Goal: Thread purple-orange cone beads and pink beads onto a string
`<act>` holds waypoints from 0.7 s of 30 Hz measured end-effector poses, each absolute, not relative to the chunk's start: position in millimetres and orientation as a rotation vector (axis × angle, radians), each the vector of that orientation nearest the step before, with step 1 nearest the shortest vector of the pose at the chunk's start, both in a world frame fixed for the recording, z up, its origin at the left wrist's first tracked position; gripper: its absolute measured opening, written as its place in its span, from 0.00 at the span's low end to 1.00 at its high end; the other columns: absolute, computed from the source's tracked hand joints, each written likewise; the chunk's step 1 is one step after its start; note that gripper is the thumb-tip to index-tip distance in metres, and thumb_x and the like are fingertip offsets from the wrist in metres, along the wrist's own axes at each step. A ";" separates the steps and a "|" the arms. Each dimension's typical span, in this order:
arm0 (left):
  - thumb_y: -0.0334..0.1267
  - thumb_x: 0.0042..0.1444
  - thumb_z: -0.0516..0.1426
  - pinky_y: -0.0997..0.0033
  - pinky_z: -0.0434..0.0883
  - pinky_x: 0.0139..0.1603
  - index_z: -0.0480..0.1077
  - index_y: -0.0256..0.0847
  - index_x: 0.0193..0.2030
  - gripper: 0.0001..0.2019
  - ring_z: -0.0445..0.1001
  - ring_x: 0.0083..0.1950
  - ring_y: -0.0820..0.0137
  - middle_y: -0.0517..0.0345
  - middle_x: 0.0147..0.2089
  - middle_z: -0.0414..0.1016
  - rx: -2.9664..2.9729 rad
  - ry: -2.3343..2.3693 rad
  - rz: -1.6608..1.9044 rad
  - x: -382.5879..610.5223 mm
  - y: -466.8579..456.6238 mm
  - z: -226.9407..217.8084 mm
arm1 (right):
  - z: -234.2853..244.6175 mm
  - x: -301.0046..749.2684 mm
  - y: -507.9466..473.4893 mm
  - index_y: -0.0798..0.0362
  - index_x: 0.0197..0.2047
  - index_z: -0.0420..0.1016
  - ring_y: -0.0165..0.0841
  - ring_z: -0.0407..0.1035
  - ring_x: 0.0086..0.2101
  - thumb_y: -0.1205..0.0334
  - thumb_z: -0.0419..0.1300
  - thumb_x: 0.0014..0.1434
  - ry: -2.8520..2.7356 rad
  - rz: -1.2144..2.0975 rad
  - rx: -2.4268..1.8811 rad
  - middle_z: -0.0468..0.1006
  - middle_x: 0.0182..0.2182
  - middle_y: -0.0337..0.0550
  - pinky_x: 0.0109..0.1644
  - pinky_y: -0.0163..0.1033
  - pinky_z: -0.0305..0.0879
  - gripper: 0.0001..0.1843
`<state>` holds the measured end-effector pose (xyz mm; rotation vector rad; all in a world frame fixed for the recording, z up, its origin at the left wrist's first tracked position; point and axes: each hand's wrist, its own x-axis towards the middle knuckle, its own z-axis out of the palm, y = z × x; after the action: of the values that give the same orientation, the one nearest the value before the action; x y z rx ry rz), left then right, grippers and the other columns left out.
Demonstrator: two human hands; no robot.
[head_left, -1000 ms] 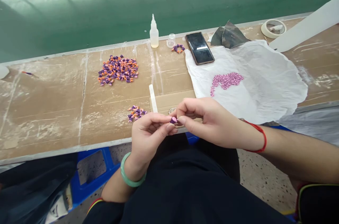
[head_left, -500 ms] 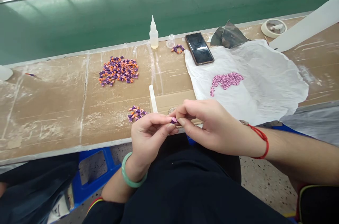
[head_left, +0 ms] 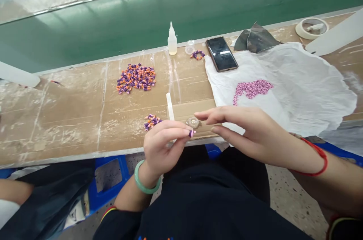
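Right there, a tiny purple-and-pink piece [head_left: 192, 133] is pinched between thumb and forefinger of the left hand [head_left: 163, 149], above the front of a brown cardboard sheet [head_left: 187, 109]. The right hand [head_left: 249, 134] hovers empty, its fingers [head_left: 227, 112] long and slightly parted, just beside a round clear disc [head_left: 193, 122] on that cardboard. Up left, a heap of purple-and-orange pieces [head_left: 136, 78]; over to the right, pink beads [head_left: 252, 90] on crumpled white paper [head_left: 312, 88].

a tiny purple bead [head_left: 192, 133] pinched in left fingers [head_left: 176, 130].
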<state>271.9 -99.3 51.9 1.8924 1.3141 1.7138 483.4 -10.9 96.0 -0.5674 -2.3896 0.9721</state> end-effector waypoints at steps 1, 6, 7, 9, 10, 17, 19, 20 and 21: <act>0.25 0.59 0.63 0.73 0.75 0.38 0.75 0.42 0.39 0.08 0.79 0.35 0.72 0.58 0.37 0.82 1.929 1.390 1.629 265.8 -99.1 50.4 | 91.7 488.6 -9.5 0.48 0.45 0.71 0.34 0.77 0.50 0.70 0.55 0.69 -2.381 0.944 -0.603 0.81 0.50 0.40 0.50 0.34 0.73 0.08; 0.31 0.60 0.58 0.71 0.69 0.33 0.75 0.39 0.34 0.05 0.73 0.29 0.70 0.57 0.30 0.78 1.842 1.849 0.859 216.1 -96.6 38.6 | 68.2 515.8 1.2 0.46 0.43 0.72 0.35 0.80 0.43 0.64 0.55 0.70 -2.384 0.823 -0.758 0.82 0.47 0.38 0.42 0.38 0.76 0.06; 0.32 0.60 0.58 0.70 0.69 0.33 0.76 0.39 0.34 0.05 0.73 0.30 0.69 0.57 0.29 0.78 1.799 1.878 0.749 205.6 -94.5 37.3 | 64.2 520.2 3.4 0.46 0.42 0.73 0.36 0.80 0.42 0.63 0.55 0.70 -2.381 0.812 -0.790 0.83 0.46 0.38 0.41 0.39 0.76 0.06; 0.36 0.60 0.58 0.69 0.69 0.35 0.77 0.39 0.36 0.06 0.73 0.31 0.68 0.57 0.30 0.78 1.737 1.916 0.625 187.2 -86.3 36.9 | 57.9 526.9 6.7 0.46 0.40 0.73 0.37 0.80 0.39 0.61 0.54 0.70 -2.368 0.803 -0.846 0.83 0.45 0.39 0.38 0.40 0.76 0.07; 0.38 0.60 0.59 0.69 0.69 0.35 0.77 0.39 0.36 0.07 0.73 0.31 0.68 0.56 0.31 0.78 1.719 1.948 0.606 179.4 -79.7 37.2 | 55.7 529.1 7.8 0.46 0.40 0.74 0.38 0.80 0.39 0.60 0.54 0.70 -2.358 0.801 -0.871 0.83 0.44 0.39 0.37 0.41 0.76 0.08; 0.32 0.55 0.57 0.66 0.71 0.46 0.76 0.37 0.36 0.06 0.74 0.40 0.64 0.52 0.38 0.77 1.893 2.303 0.550 144.4 -8.2 30.3 | 51.6 534.2 10.0 0.47 0.39 0.75 0.39 0.80 0.39 0.56 0.55 0.69 -2.293 0.806 -0.950 0.84 0.43 0.40 0.38 0.44 0.77 0.09; 0.31 0.54 0.58 0.65 0.71 0.48 0.76 0.37 0.35 0.05 0.75 0.44 0.62 0.50 0.41 0.77 1.920 2.285 0.493 140.9 4.1 28.1 | 51.0 536.2 10.0 0.47 0.39 0.75 0.39 0.80 0.39 0.56 0.55 0.69 -2.281 0.799 -0.966 0.84 0.43 0.40 0.39 0.44 0.77 0.09; 0.30 0.53 0.58 0.64 0.71 0.49 0.76 0.38 0.33 0.05 0.75 0.45 0.61 0.50 0.41 0.77 1.932 2.274 0.457 140.1 7.2 27.8 | 50.7 537.5 10.1 0.47 0.39 0.75 0.39 0.80 0.40 0.56 0.55 0.69 -2.278 0.798 -0.976 0.84 0.43 0.40 0.39 0.44 0.76 0.10; 0.30 0.53 0.58 0.64 0.70 0.49 0.76 0.38 0.32 0.04 0.75 0.45 0.60 0.50 0.40 0.78 1.942 2.265 0.419 140.0 8.5 28.3 | 50.6 539.0 10.3 0.47 0.39 0.75 0.39 0.80 0.39 0.56 0.55 0.69 -2.276 0.797 -0.987 0.84 0.43 0.40 0.39 0.44 0.76 0.10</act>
<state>140.0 8.5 28.3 1.9420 2.2648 0.4191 539.0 10.3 50.6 -0.9870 -2.2761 0.7965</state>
